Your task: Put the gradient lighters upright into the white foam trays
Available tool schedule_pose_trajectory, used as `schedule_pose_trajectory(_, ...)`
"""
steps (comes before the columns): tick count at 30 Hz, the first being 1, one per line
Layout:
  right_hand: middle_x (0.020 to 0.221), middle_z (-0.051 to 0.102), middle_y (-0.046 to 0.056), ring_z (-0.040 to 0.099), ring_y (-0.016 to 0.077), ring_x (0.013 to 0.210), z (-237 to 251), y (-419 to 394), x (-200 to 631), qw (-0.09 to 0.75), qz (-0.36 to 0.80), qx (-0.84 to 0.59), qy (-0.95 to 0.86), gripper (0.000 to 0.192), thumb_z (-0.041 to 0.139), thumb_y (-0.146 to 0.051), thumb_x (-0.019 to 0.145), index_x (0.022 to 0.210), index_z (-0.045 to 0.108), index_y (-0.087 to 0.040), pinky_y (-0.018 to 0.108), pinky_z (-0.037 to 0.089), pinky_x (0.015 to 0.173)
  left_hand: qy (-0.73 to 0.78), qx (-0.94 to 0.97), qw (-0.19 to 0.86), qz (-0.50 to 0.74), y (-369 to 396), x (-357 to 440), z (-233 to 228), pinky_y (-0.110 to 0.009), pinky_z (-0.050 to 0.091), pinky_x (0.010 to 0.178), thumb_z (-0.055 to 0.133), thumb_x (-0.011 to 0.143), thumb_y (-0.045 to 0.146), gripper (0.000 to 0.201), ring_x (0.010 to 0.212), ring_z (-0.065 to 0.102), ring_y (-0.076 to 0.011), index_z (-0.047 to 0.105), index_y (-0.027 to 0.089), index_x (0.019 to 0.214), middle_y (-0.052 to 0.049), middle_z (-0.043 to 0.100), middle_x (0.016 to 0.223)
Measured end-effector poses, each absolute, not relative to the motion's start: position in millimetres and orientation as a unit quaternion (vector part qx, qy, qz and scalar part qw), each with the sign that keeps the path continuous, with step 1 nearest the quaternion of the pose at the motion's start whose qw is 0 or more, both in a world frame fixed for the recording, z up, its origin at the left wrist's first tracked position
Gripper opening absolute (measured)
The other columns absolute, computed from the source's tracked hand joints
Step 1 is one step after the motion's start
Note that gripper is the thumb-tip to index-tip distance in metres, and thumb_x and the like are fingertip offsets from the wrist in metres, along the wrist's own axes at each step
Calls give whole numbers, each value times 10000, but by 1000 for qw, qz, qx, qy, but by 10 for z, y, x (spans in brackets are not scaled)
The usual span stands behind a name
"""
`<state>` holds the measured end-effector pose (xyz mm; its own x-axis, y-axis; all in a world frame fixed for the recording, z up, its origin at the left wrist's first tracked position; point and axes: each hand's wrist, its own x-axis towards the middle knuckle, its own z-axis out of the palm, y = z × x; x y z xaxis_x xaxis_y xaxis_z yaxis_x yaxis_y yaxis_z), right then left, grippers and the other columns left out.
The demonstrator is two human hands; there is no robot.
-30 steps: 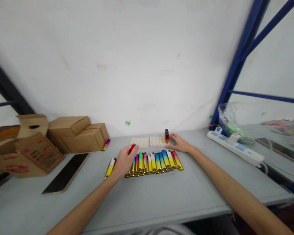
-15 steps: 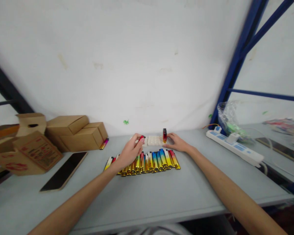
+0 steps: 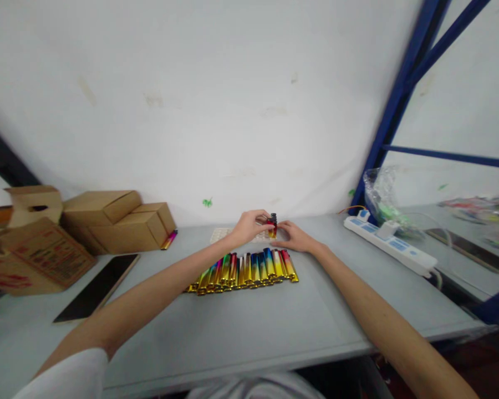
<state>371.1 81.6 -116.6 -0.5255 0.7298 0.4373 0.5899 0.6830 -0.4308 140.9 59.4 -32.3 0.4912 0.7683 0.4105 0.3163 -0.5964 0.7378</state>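
My left hand (image 3: 250, 228) is closed in a pinch on a red lighter, at the right end of a pale tray with rows of small holes (image 3: 219, 235). Several red lighters with black tops (image 3: 273, 224) stand upright there, partly hidden by my fingers. Beside them on the right, my right hand (image 3: 294, 237) rests with thumb and fingers apart, close against the standing lighters; whether it presses on them is hard to see. In front of the tray lies a pile of shiny lighters (image 3: 249, 271) in gold, blue, red, yellow and white, partly behind my left forearm.
Brown cardboard boxes (image 3: 120, 224) stand at the left, with an open carton (image 3: 45, 255) and a dark phone (image 3: 97, 288) nearby. Another lighter (image 3: 169, 239) lies by the boxes. On the right are a white power strip (image 3: 388, 246), a clear plastic bag (image 3: 382, 194) and a blue metal post (image 3: 393, 111).
My left hand has moved right with the red lighter, from the tray's left part to the standing lighters. My right hand stays beside them. The view has shifted slightly.
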Motion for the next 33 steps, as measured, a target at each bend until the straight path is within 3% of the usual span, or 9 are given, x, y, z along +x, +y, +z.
schedule_pose_trajectory(6, 1272, 638, 169, 607, 327, 1189, -1157, 823, 3718, 308, 127, -377, -864, 686, 760, -622, 813, 1323, 649, -179, 497, 479, 1075, 332, 830, 270, 357, 683, 1473, -426, -355, 563, 865, 796, 772, 304, 271, 858, 733, -215, 735, 138, 978, -105, 784, 913)
schedule_pose_trajectory(12, 1220, 653, 158, 610, 321, 1151, -1141, 815, 3704, 303, 123, -370, -869, 637, 733, -628, 837, 1285, 670, -180, 487, 490, 1043, 337, 825, 304, 336, 740, 1512, -454, -312, 554, 727, 845, 717, 325, 278, 740, 721, -200, 672, 161, 861, -76, 762, 775)
schedule_pose_trajectory(19, 1245, 655, 150, 614, 327, 1160, -1161, 820, 3707, 320, 131, -371, -862, 662, 761, -611, 815, 1327, 648, -206, 505, 486, 1051, 366, 835, 277, 305, 660, 1467, -390, -321, 533, 703, 834, 716, 432, 311, 720, 702, -212, 703, 161, 795, -76, 749, 739)
schedule_pose_trajectory(24, 1254, 646, 161, 616, 323, 1162, -1149, 820, 3717, 308, 128, -378, -864, 658, 756, -599, 826, 1317, 648, -175, 500, 494, 1053, 394, 860, 198, 258, 313, 985, -216, -366, 509, 906, 691, 851, 551, 379, 963, 704, -251, 764, 196, 960, -108, 779, 1011)
schedule_pose_trajectory(27, 1282, 634, 166, 609, 326, 1188, -1135, 812, 3719, 303, 132, -382, -863, 671, 762, -596, 821, 1324, 644, -168, 500, 486, 1077, 422, 869, 184, 182, 29, 600, -151, -398, 454, 1043, 733, 792, 608, 583, 1177, 648, -293, 718, 225, 1231, -115, 713, 1290)
schedule_pose_trajectory(33, 1263, 646, 156, 616, 335, 1178, -1132, 806, 3727, 302, 129, -385, -863, 650, 760, -596, 823, 1311, 656, -180, 517, 496, 1075, 447, 870, 166, 125, -418, 230, -170, -426, 382, 1161, 805, 650, 679, 885, 1336, 548, -338, 633, 220, 1387, -138, 577, 1468)
